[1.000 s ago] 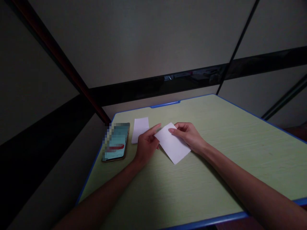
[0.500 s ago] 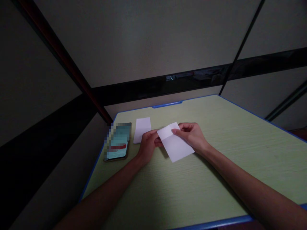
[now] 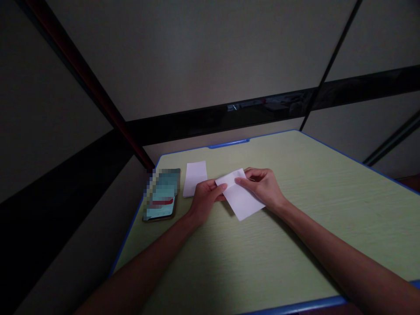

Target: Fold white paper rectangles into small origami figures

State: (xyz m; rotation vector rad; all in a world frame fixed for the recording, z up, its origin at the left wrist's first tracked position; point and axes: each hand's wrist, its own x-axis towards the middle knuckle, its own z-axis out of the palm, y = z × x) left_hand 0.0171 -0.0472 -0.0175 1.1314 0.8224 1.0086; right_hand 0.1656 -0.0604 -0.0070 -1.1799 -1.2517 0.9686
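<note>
Between my two hands is a white sheet of paper (image 3: 244,202), held tilted just over the table, with a crease across its far part. My left hand (image 3: 205,199) pinches its left edge, thumb on top near the crease and fingers underneath. My right hand (image 3: 264,186) grips the far right side, its thumb pressed on the upper face by the crease. The fingers beneath the paper are partly hidden. Just beyond my left hand lies a small stack of white paper (image 3: 196,175) on the table.
A phone (image 3: 162,197) with a lit, partly pixelated screen lies at the table's left edge. The pale green table (image 3: 315,183) has a blue rim and a blue strip (image 3: 229,143) at its far side. Dark-banded panels (image 3: 210,57) stand right behind it.
My left thumb has come over onto the top of the paper, near the crease. The paper's near corner has shifted slightly right; my right hand has barely moved.
</note>
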